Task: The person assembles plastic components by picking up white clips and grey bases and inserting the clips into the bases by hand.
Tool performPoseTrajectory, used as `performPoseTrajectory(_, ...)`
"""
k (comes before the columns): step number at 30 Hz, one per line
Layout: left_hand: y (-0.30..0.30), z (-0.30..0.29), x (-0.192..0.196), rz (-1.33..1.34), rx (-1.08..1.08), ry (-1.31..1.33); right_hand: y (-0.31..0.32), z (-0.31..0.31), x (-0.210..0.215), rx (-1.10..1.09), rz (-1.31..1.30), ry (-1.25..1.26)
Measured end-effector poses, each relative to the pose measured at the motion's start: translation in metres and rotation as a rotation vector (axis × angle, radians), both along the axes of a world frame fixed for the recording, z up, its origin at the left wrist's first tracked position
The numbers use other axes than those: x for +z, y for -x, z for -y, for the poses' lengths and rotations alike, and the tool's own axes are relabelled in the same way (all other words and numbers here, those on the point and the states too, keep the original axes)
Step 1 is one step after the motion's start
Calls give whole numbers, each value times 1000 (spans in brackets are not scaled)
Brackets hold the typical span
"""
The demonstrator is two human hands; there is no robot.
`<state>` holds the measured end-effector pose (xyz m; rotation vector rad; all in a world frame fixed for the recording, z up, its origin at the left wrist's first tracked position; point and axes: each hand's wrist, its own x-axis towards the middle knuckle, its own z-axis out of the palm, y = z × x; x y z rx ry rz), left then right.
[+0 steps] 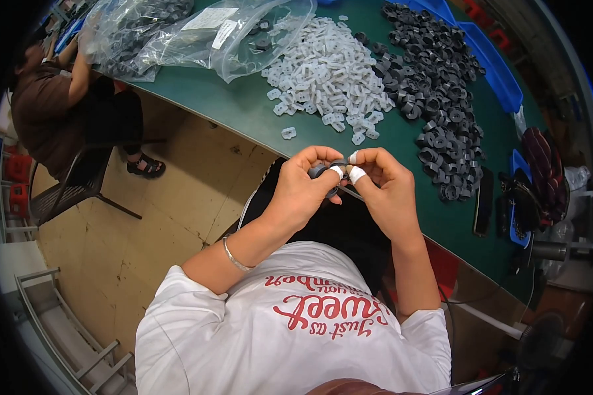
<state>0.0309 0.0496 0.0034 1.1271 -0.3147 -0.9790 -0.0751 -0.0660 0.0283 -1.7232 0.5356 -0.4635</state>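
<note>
Both hands meet over the near edge of the green table, with white tape on some fingertips. My left hand (295, 192) is closed around a dark grey round plastic part (317, 171), which shows between the thumb and fingers. Against it, my right hand (392, 192) pinches with thumb and forefinger; what sits in that pinch is too small and covered to make out. Just beyond the hands lies a heap of small white plastic plates (336, 72), with one loose white plate (288, 133) nearer me. A long heap of dark grey plastic rings (441, 99) spreads to the right.
Clear plastic bags (197, 39) with dark parts lie at the far left of the table (244, 108). Blue trays (491, 66) line the right side, near a dark phone (483, 203). Another person (53, 112) sits at the left beside a dark chair (72, 191).
</note>
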Motion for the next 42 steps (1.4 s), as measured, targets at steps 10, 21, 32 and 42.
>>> performPoseTrajectory(10, -2, -1, 12, -103, -95, 24, 7, 13, -4, 2, -50, -101)
performPoseTrajectory(21, -8, -5, 7, -87, -260, -35, 11, 16, 11, 118, -96, 491)
performPoseTrajectory(32, -5, -9, 3, 283, -192, 14, 15, 7, 0, -18, 128, -81)
performPoseTrajectory(42, -8, -9, -3, 1080, -32, 80, 7, 10, -1, 39, 198, -486)
